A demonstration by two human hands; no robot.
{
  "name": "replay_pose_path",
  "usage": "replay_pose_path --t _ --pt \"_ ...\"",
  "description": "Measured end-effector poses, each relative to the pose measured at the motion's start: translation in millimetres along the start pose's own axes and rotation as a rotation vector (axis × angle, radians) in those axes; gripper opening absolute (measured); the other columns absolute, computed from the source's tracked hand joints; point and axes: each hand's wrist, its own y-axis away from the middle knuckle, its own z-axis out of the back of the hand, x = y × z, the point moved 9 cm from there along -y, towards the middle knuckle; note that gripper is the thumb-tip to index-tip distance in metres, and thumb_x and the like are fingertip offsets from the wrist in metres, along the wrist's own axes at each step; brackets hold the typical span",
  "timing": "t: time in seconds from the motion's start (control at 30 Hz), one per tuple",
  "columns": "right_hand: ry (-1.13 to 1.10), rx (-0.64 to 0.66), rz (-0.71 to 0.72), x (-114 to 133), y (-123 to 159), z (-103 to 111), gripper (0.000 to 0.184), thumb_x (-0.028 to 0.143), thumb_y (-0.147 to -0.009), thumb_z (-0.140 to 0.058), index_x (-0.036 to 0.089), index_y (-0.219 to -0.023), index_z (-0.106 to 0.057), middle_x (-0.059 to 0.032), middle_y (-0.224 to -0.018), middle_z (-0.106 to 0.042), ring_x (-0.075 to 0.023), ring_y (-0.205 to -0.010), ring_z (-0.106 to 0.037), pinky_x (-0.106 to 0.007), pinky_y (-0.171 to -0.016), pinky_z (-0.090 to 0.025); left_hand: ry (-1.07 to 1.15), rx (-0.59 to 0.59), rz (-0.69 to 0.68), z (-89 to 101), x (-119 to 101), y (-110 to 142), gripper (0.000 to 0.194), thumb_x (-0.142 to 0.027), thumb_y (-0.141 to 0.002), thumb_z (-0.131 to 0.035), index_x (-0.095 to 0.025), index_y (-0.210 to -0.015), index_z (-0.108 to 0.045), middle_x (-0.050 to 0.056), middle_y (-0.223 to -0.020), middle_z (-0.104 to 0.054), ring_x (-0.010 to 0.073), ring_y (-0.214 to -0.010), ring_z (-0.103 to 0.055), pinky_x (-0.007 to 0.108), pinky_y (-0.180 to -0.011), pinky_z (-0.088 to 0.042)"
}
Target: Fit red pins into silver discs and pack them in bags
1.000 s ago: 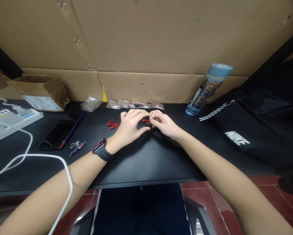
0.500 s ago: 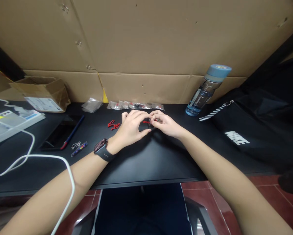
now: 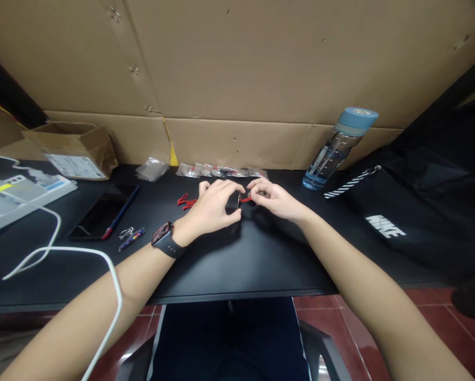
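Both my hands meet over the middle of the black desk (image 3: 237, 264). My left hand (image 3: 213, 207), with a dark watch on its wrist, pinches a small dark piece between thumb and forefinger. My right hand (image 3: 275, 200) is closed on a small red cord piece (image 3: 245, 199) that runs to the dark piece. A few more red pieces (image 3: 185, 201) lie on the desk just left of my left hand. A row of small clear bags (image 3: 221, 171) lies behind my hands against the cardboard wall.
A blue-capped water bottle (image 3: 336, 151) stands at the back right beside a black bag (image 3: 416, 211). At the left lie a phone with a pen (image 3: 106, 211), a keyring (image 3: 131, 235), a white cable (image 3: 63, 248), a cardboard box (image 3: 73, 148) and another clear bag (image 3: 152, 168).
My hands stay together at the same spot; the fingers shift slightly on the small red and dark piece. The view has tilted a little.
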Motion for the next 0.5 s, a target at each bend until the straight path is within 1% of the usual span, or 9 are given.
replay_pose_path --t 0.1,0.2,0.23,0.27,0.37,0.43,0.5 --pt "0.089 0.055 0.021 2.8 1.8 -10.9 0.016 0.032 -0.096 -0.062 0.020 -0.088 -0.069 -0.0097 -0.125 -0.061 -0.0228 -0.109 -0.064 -0.039 -0.094 -0.054 0.030 0.102 0.016 -14.4 1.0 2.0 0.028 -0.023 -0.084 -0.065 -0.026 -0.112 -0.067 0.002 -0.114 -0.075 0.0256 -0.105 -0.065 0.040 -0.088 -0.031" --pt "0.176 0.103 0.045 11.3 4.5 -20.8 0.012 0.027 -0.094 -0.062 0.020 -0.088 -0.068 -0.0108 -0.124 -0.061 -0.0218 -0.105 -0.064 -0.033 -0.082 -0.055 0.032 0.178 0.008 -26.1 1.3 4.5 0.010 -0.025 -0.088 -0.064 -0.023 -0.096 -0.070 0.002 -0.104 -0.075 0.0241 -0.099 -0.066 0.040 -0.085 -0.030" --pt "0.201 0.114 0.055 14.6 5.3 -23.0 0.011 0.026 -0.094 -0.062 0.020 -0.088 -0.069 -0.0113 -0.124 -0.061 -0.0218 -0.104 -0.063 -0.032 -0.079 -0.055 0.029 0.191 0.003 -28.5 1.4 5.1 0.009 -0.027 -0.091 -0.063 -0.023 -0.092 -0.071 0.002 -0.102 -0.076 0.0243 -0.099 -0.066 0.040 -0.085 -0.030" --pt "0.224 0.122 0.063 17.6 5.9 -24.5 0.010 0.025 -0.093 -0.062 0.019 -0.089 -0.069 -0.0118 -0.124 -0.060 -0.0217 -0.104 -0.063 -0.032 -0.078 -0.055 0.028 0.199 -0.004 -30.0 1.6 5.4 0.013 -0.029 -0.094 -0.062 -0.023 -0.091 -0.072 0.002 -0.101 -0.077 0.0246 -0.101 -0.066 0.041 -0.085 -0.029" --pt "0.283 0.124 0.094 23.7 6.5 -25.6 0.008 0.022 -0.092 -0.062 0.019 -0.089 -0.069 -0.0123 -0.126 -0.060 -0.0215 -0.103 -0.063 -0.034 -0.083 -0.054 0.032 0.193 -0.010 -30.6 4.0 5.6 0.021 -0.035 -0.101 -0.060 -0.026 -0.093 -0.078 0.002 -0.107 -0.078 0.0252 -0.108 -0.065 0.043 -0.087 -0.029" --pt "0.301 0.116 0.114 24.1 5.8 -24.1 0.007 0.022 -0.093 -0.062 0.020 -0.089 -0.068 -0.0117 -0.124 -0.061 -0.0218 -0.103 -0.063 -0.036 -0.088 -0.054 0.037 0.185 0.001 -29.8 6.8 5.2 0.021 -0.039 -0.101 -0.063 -0.029 -0.096 -0.081 0.002 -0.114 -0.078 0.0257 -0.113 -0.063 0.044 -0.090 -0.030" --pt "0.303 0.086 0.129 21.5 4.1 -19.7 0.008 0.023 -0.094 -0.061 0.021 -0.089 -0.066 -0.0103 -0.117 -0.064 -0.0224 -0.101 -0.063 -0.037 -0.090 -0.053 0.048 0.187 0.017 -29.6 9.3 4.8 0.021 -0.041 -0.100 -0.066 -0.030 -0.095 -0.082 0.002 -0.117 -0.077 0.0268 -0.116 -0.062 0.045 -0.093 -0.032"
